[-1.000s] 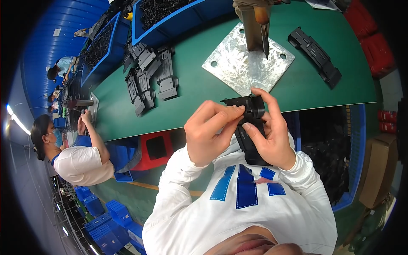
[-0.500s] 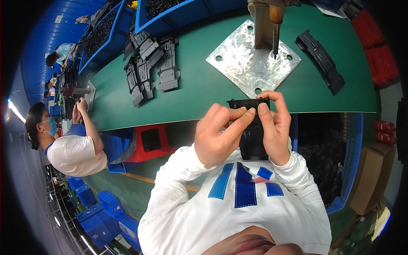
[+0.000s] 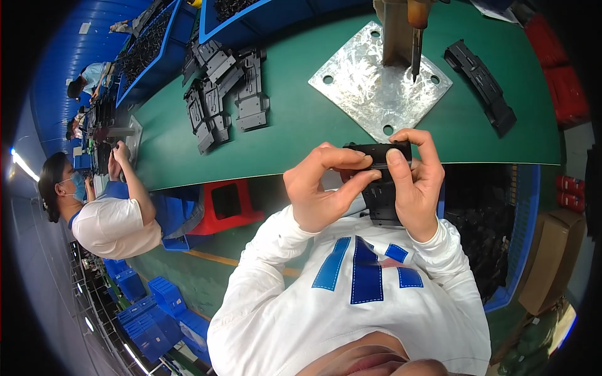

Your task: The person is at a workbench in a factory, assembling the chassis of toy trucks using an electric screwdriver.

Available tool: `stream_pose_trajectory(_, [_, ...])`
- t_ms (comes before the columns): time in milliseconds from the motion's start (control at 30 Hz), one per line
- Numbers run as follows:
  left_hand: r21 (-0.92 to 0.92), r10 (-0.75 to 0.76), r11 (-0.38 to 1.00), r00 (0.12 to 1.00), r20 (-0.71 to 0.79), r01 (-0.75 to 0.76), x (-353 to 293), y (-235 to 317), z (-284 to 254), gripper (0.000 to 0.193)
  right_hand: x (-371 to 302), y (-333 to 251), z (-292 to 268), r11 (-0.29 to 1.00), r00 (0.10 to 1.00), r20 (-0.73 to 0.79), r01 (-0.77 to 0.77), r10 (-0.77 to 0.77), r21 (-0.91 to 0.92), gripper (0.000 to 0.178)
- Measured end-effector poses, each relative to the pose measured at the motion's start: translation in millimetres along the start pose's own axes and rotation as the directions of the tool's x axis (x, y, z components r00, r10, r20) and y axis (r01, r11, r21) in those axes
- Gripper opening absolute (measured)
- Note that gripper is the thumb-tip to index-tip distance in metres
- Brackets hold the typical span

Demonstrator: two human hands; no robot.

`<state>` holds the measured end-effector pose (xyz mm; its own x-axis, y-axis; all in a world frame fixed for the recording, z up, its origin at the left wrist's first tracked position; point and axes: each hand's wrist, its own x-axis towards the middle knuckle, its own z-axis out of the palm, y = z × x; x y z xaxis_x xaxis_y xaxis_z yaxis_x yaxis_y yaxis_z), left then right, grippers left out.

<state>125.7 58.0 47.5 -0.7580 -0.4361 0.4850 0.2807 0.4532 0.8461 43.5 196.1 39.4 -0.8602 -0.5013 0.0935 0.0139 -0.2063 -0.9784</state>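
Note:
A long black plastic part [image 3: 381, 202] is held upright in front of my chest, its wider end just past the table's near edge. My right hand [image 3: 417, 188] grips that end, thumb on the near face and fingers behind its right corner. The thumb and index finger of my left hand [image 3: 320, 185] pinch at the left side of the same end; anything small between these fingertips is hidden. Beyond my hands lies a square metal plate [image 3: 351, 84] with holes at its corners. Over it, a pointed driver-like tool [image 3: 417, 50] with an orange-brown handle points down beside an upright post [image 3: 396, 37].
A similar black part [image 3: 481, 88] lies right on the green table [image 3: 301, 138]. Several more [image 3: 213, 94] are heaped left, near blue bins [image 3: 263, 25]. Below the table at right stands a blue crate [image 3: 523, 250] of dark parts. A masked co-worker [image 3: 116, 225] sits left, beside a red stool [image 3: 232, 203].
The black part has tilted so more of its upper end's face shows. My left thumb and index finger have spread slightly and shifted along its edge. The whole view has shifted a little.

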Motion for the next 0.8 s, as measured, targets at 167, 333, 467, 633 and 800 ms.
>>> stream_pose_trajectory(167, [-0.025,0.017,1.0,0.999,0.029,-0.016,-0.4,-5.1,-2.2,0.034,0.6,0.5,-0.1,1.0,1.0,0.004,0.018,-0.018,-0.021,0.02])
stream_pose_trajectory(333, [-0.044,-0.009,0.999,1.0,-0.013,0.008,-0.5,-7.4,-0.5,0.034,2.4,1.8,1.1,0.999,1.0,0.004,0.005,-0.005,0.04,0.021])
stream_pose_trajectory(467, [0.086,0.112,0.99,0.994,0.003,-0.112,0.6,-9.6,-1.8,0.037,3.7,2.4,-3.3,0.996,0.999,0.025,-0.03,0.028,0.087,0.021])
stream_pose_trajectory(633, [0.099,0.241,0.964,0.967,0.078,-0.248,-0.1,-18.2,-12.5,0.039,-2.5,1.9,-6.9,0.998,0.998,0.031,0.06,-0.061,0.031,0.022])
stream_pose_trajectory(800, [0.136,0.327,0.933,0.943,0.063,-0.332,1.1,-14.3,-17.6,0.045,-7.3,3.6,-7.5,0.987,0.987,0.029,0.155,-0.156,0.045,0.029])
